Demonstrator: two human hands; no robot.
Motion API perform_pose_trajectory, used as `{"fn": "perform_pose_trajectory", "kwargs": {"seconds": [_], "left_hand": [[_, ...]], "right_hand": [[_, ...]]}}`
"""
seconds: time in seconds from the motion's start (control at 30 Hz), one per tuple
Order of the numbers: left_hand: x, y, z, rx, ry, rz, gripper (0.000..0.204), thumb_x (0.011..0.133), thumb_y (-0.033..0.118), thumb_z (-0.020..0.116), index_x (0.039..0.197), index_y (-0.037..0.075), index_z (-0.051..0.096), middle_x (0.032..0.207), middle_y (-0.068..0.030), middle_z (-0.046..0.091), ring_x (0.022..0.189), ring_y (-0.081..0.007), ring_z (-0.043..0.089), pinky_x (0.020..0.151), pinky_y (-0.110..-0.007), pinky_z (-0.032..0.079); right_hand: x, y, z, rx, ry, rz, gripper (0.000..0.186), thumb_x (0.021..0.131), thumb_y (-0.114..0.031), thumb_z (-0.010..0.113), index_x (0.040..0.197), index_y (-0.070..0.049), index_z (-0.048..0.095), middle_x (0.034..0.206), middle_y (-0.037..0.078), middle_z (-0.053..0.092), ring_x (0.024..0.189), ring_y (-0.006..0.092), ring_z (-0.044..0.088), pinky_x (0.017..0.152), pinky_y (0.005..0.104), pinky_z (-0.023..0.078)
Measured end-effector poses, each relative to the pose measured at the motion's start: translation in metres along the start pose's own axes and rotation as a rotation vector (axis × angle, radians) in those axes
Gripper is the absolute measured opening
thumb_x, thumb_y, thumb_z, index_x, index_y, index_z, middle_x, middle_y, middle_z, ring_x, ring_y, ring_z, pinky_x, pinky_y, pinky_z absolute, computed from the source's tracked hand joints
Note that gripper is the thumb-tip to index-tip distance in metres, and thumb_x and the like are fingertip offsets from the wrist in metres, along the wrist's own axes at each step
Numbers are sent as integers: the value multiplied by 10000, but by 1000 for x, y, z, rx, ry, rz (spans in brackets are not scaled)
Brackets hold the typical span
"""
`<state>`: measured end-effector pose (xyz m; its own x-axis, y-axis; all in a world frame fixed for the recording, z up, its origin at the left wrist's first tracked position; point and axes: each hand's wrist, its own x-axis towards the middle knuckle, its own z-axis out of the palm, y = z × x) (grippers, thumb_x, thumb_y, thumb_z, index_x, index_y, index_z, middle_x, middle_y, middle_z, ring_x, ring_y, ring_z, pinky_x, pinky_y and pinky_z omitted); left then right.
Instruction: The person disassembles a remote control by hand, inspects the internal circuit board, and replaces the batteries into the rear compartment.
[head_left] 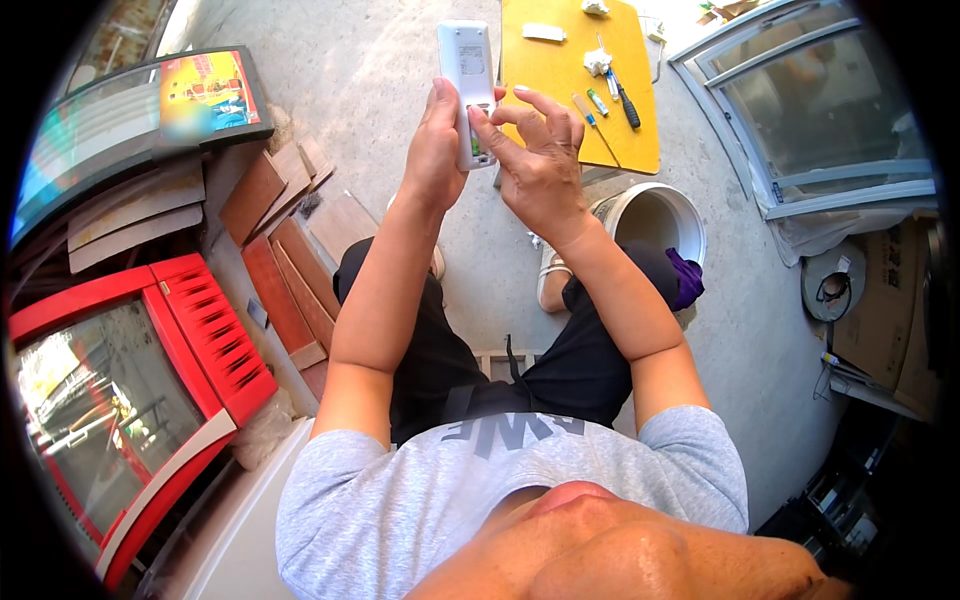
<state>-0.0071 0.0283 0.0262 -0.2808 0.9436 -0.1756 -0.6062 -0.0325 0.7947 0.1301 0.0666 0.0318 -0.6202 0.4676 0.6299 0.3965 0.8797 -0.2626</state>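
A white remote control [465,75] is in my left hand [433,140], back side up, with its battery compartment uncovered at the near end. Inside the compartment a green battery [477,147] partly shows. At the compartment, my right hand [543,160] rests its thumb against the remote's edge and opening; its other fingers are spread and bent above, with nothing visible between them. Beyond it, on a yellow table [530,75], lie a small white cover [543,32], a green-and-white battery [598,101], a dark-handled screwdriver [627,108], a thin screwdriver [587,113] and crumpled white tissue [597,62].
A white bucket [690,215] with a purple cloth [686,280] stands by my right knee. Wood boards [290,270], a red-framed cabinet [215,330] and a screen-like panel [205,95] are on the left. A glazed window frame [780,195] and a cardboard box [890,310] are right.
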Motion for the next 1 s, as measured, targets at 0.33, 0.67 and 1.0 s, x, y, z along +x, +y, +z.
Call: {"fn": "perform_pose_trajectory", "kwargs": {"seconds": [0.33,0.67,1.0], "left_hand": [[11,-2,4,-15,56,-97,609,1049,486,279,1441,21,305,1224,-166,570,1072,-238,619,853,-385,578],[20,11,6,88,-3,-107,554,1024,223,420,1473,6,179,1326,-208,526,1124,-259,610,903,-400,569],[26,13,6,-2,-19,-141,518,1016,175,372,1446,-38,178,1342,-251,505,1169,-314,592,940,-434,561]], "right_hand": [[19,35,-6,214,148,236,372,899,5,499,1212,-118,658,1180,86,646,1099,282,572,988,376,391],[35,143,-28,128,108,692,172,898,-155,597,1006,-154,731,1016,90,710,947,284,662,836,398,508],[22,136,-11,-302,-530,846,206,844,-309,700,987,-163,725,975,53,728,927,242,686,811,375,528]]}}
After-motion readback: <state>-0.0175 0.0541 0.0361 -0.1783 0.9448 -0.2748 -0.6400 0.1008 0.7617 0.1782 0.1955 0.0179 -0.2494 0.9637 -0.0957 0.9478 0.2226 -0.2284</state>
